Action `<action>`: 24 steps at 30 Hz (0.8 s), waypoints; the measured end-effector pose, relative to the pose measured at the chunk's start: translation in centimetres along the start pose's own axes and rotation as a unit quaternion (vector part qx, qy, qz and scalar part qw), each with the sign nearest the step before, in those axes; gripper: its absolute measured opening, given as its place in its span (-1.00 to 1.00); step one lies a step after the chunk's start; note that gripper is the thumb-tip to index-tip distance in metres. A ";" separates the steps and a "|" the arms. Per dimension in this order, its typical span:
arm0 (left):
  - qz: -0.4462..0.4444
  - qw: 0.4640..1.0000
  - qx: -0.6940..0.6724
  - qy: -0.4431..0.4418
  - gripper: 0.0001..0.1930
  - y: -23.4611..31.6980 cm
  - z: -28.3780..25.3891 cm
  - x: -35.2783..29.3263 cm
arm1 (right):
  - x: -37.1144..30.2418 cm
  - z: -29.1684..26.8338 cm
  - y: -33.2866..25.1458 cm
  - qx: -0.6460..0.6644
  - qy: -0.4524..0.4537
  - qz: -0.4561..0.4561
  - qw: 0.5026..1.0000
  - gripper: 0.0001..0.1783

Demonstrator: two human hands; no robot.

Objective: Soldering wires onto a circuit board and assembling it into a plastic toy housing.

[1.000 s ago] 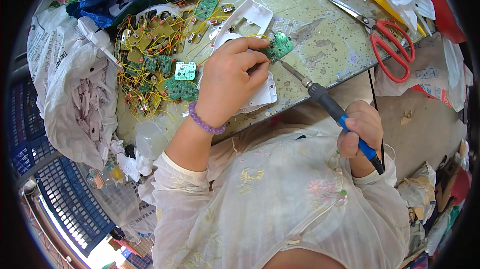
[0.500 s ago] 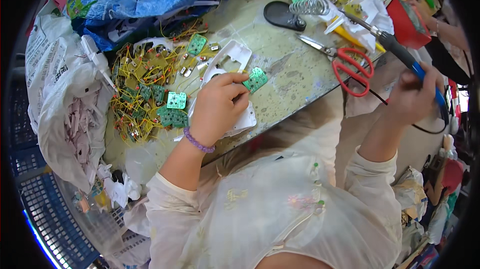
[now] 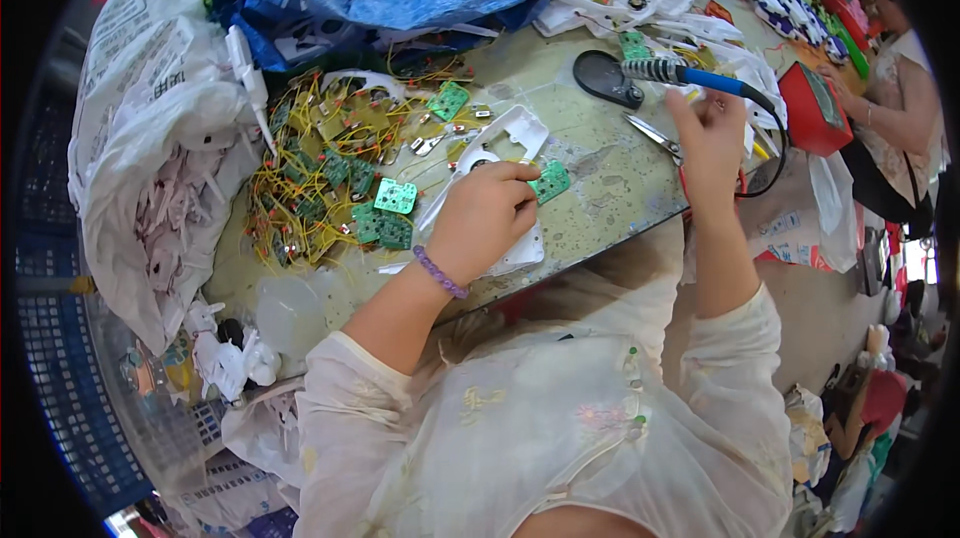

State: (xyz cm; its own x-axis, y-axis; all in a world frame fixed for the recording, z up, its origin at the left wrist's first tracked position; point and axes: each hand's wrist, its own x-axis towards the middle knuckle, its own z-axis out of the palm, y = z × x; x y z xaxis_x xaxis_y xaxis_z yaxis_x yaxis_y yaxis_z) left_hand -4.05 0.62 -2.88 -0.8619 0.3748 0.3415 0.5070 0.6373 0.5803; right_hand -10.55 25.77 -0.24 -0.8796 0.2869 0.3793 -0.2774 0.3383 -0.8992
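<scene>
In the left hand (image 3: 485,216), at its two o'clock, the green circuit board (image 3: 553,181) was pinched edgewise, presumably for access. The soldering iron (image 3: 714,82) lay twelve o'clock from the right hand (image 3: 714,136), seated in the spring holder (image 3: 637,69), likely for protection; whether gripped could not be determined.

- Shows a worn, stained, pale green tabletop (image 3: 620,193).
- Carries a tangle of yellow-wired parts (image 3: 320,128) on the left, with green circuit boards (image 3: 396,196) among it.
- Bears a white plastic casing (image 3: 528,246) near the front edge.
- Holds a black stand (image 3: 592,78) and scissors (image 3: 652,135) farther right.
- Supports white plastic parts (image 3: 640,3) at the far side.
</scene>
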 end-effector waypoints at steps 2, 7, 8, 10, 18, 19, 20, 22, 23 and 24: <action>-0.004 1.000 -0.007 0.001 -0.91 0.3 0.0 0.0 | -2.9 0.2 2.2 -0.005 -0.037 0.024 0.999 -0.73; 0.001 1.000 -0.002 0.004 -0.91 0.1 0.0 -0.5 | -3.9 4.1 -0.6 -0.162 -0.279 -0.201 0.925 -0.83; 0.001 1.000 0.002 0.003 -0.91 0.1 -0.1 -0.6 | -3.5 5.6 -1.2 -0.179 -0.299 -0.209 0.914 -0.83; 0.039 0.998 0.007 0.057 -0.89 0.2 -0.1 -0.4 | -2.0 7.9 -1.1 -0.155 -0.303 -0.324 0.883 -0.80; 0.019 0.997 0.034 0.064 -0.82 0.9 -1.1 -0.8 | 0.0 11.2 -0.5 -0.214 -0.434 -0.385 0.786 -0.74; 0.023 0.998 0.031 0.054 -0.81 1.3 -1.0 -1.0 | -0.4 10.6 -0.5 -0.204 -0.422 -0.349 0.811 -0.77; 0.026 0.998 0.031 0.047 -0.79 1.4 -0.8 -1.0 | -0.6 10.4 -0.3 -0.191 -0.411 -0.315 0.834 -0.80; 0.033 0.998 0.035 0.039 -0.73 1.6 -0.4 -0.8 | -1.0 9.4 -0.3 -0.151 -0.393 -0.320 0.849 -0.84; 0.019 0.998 0.042 0.031 -0.71 2.2 -0.3 -0.7 | -1.4 8.8 -0.5 -0.129 -0.386 -0.274 0.871 -0.85; 0.018 0.998 0.046 0.030 -0.69 2.1 0.1 -0.7 | -1.6 8.4 -0.7 -0.107 -0.379 -0.227 0.891 -0.85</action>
State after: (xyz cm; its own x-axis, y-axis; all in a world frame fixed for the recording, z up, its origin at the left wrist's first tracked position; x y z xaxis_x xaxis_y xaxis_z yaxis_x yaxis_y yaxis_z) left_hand -2.35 1.76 -1.92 -0.8400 0.3598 0.4061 0.5336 0.6837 0.4978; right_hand -12.21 17.53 -2.08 -0.7272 -0.5820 0.3640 -0.6616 0.4527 -0.5979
